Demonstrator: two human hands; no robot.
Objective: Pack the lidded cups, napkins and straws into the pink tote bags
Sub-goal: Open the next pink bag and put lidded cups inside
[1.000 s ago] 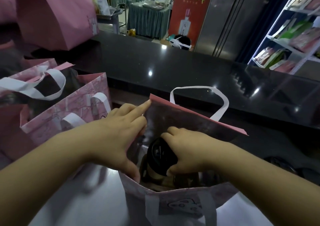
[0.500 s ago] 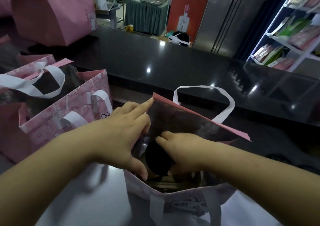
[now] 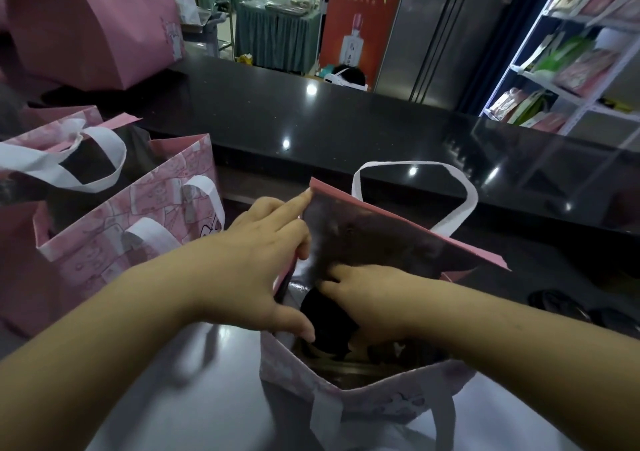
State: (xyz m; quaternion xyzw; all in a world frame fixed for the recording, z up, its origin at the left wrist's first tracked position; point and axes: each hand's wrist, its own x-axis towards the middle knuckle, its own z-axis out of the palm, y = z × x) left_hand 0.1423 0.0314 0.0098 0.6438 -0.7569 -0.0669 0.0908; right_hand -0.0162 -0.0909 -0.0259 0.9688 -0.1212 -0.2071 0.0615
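Note:
A pink tote bag with white handles stands open in front of me on the pale counter. My left hand grips its left wall, thumb inside and forefinger stretched along the far rim, spreading the mouth. My right hand reaches down inside the bag and holds a cup with a black lid by its top. The cup's body is hidden in the dark interior. Napkins and straws cannot be made out.
Two more pink tote bags stand at the left, and a plain pink bag sits at the back left. A raised black countertop runs across behind the bag. Dark lids lie at the right. Shelves fill the far right.
My right hand has sunk deeper into the bag with the black-lidded cup, which now shows less. My left hand keeps its hold on the bag's left wall.

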